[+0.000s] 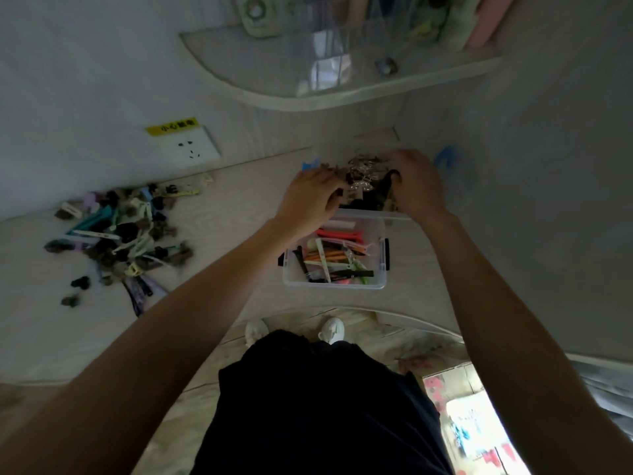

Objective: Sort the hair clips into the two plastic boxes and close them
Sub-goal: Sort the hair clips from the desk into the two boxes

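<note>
Two clear plastic boxes stand on the pale desk, one behind the other. The near box point(334, 286) is lidless and holds long flat clips in orange, pink, black and white. The far box point(368, 173) is heaped with dark and silvery claw clips. My left hand point(313, 197) rests on the left side of that heap, fingers curved over it. My right hand point(416, 183) covers the heap's right side. Whether either hand grips a clip is hidden. A loose pile of mixed hair clips point(120, 231) lies on the desk to the left.
A wall socket point(188, 147) with a yellow label sits behind the pile. A curved shelf point(308, 97) with clear organisers hangs above the boxes. Blue latch pieces point(445, 157) show beside the far box. The desk's curved front edge runs just behind my feet.
</note>
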The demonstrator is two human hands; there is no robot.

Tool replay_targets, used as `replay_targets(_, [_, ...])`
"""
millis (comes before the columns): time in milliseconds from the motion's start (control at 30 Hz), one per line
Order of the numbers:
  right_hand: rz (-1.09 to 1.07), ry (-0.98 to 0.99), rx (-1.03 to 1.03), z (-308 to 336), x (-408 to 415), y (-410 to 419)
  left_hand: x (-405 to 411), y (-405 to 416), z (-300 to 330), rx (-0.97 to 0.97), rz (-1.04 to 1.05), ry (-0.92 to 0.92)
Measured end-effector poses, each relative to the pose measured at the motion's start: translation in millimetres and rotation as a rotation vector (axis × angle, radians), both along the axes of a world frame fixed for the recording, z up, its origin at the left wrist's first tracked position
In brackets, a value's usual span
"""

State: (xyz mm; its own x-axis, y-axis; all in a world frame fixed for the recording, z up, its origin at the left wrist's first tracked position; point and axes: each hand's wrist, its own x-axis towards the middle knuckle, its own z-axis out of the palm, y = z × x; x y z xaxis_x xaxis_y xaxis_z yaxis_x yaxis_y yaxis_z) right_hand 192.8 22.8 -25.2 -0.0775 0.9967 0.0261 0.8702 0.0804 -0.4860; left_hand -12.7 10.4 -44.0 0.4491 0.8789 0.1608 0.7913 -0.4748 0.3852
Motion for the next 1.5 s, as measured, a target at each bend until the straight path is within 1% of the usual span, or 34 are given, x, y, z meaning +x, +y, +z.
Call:
replay_targets(33, [0.003,-0.004,0.043,2.1,-1.9,-4.6,-7.5,-4.6,-0.4,-0.002,0.012,-0.018])
replay_targets(100, [0.014,0.004,0.137,9.6,-14.1,-17.6,-23.3,-16.7,2.2,-0.032,0.063,-0.115])
replay_targets(200, [0.095,0.074,0.211,18.0,-53.9,-45.9,-55.0,-48.0,11.1,-0.107,0.272,-0.34])
replay_targets(267, [0.197,0.153,0.187,16.9,-94.7,-66.8,-86.5,-73.8,12.4,-0.12,0.426,-0.437])
replay_targets(300, [0.252,0.188,0.159,15.1,-114.3,-75.6,-101.6,-85.6,10.7,-0.129,0.499,-0.453])
replay_targets(367, [0.379,0.217,0.055,5.8,-157.3,-90.9,-138.0,-109.0,5.9,-0.168,0.666,-0.434])
replay_targets(400, [0.438,0.207,-0.032,-0.3,-178.3,-97.7,-158.8,-119.8,0.5,-0.202,0.748,-0.392])
replay_targets(467, [0.501,0.111,-0.229,-16.6,-211.5,-108.6,-196.3,-139.4,-13.4,-0.29,0.848,-0.237])
replay_targets(533, [0.515,-0.138,-0.389,-32.4,-243.4,-115.9,-234.2,-161.1,-26.2,-0.347,0.928,-0.076])
replay_targets(567, [0.498,-0.246,-0.439,-39.5,-253.4,-117.7,-247.9,-169.9,-31.9,-0.35,0.958,-0.035])
replay_targets(600, [0.462,-0.318,-0.482,-45.7,-259.7,-118.2,-258.6,-177.2,-38.2,-0.361,0.987,-0.034])
replay_targets(667, [0.367,-0.37,-0.497,-55.7,-269.5,-117.4,-274.5,-184.1,-43.2,-0.455,1.073,-0.132])
replay_targets(733, [0.344,-0.327,-0.403,-64.7,-271.7,-116.3,-281.2,-184.6,-49.3,-0.531,1.077,-0.185])
replay_targets(800, [0.412,-0.237,-0.302,-69.0,-284.9,-117.4,-287.5,-183.9,-54.4,-0.522,0.981,-0.146])
replay_targets(833, [0.457,-0.214,-0.245,-69.5,-289.4,-117.5,-281.9,-182.3,-54.6,-0.514,0.964,-0.128])
replay_targets(900, [0.493,-0.2,-0.17,-73.3,-303.5,-115.9,-275.3,-178.2,-54.6,-0.503,0.993,-0.143])
replay_targets(1000, [0.469,-0.172,-0.085,-67.1,-324.4,-114.4,-275.8,-175.1,-56.7,-0.487,1.006,-0.157])
replay_targets(1033, [0.441,-0.113,-0.09,-62.4,-330.4,-114.3,-277.2,-176.6,-55.7,-0.491,1.005,-0.185])
replay_targets(1100, [0.387,0.033,-0.189,-57.4,-343.9,-116.1,-285.5,-182.9,-55.3,-0.519,1.007,-0.24])
replay_targets(1167, [0.383,0.094,-0.283,-59.3,-356.9,-117.6,-294.4,-192.6,-55.3,-0.526,0.979,-0.211])
replay_targets(1233, [0.387,0.055,-0.289,-64.0,-366.6,-117.1,-304.6,-198.8,-54.6,-0.504,0.964,-0.191])
replay_targets(1333, [0.443,-0.163,-0.219,-70.4,-375.0,-108.5,-316.6,-198.8,-54.8,-0.496,0.99,-0.158])
replay_targets(1367, [0.467,-0.205,-0.191,-70.4,-376.7,-104.6,-316.9,-196.6,-54.0,-0.489,0.996,-0.151])
replay_targets(1500, [0.5,-0.175,-0.125,-65.1,-373.6,-84.4,-317.2,-185.7,-53.0,-0.493,1.018,-0.167])
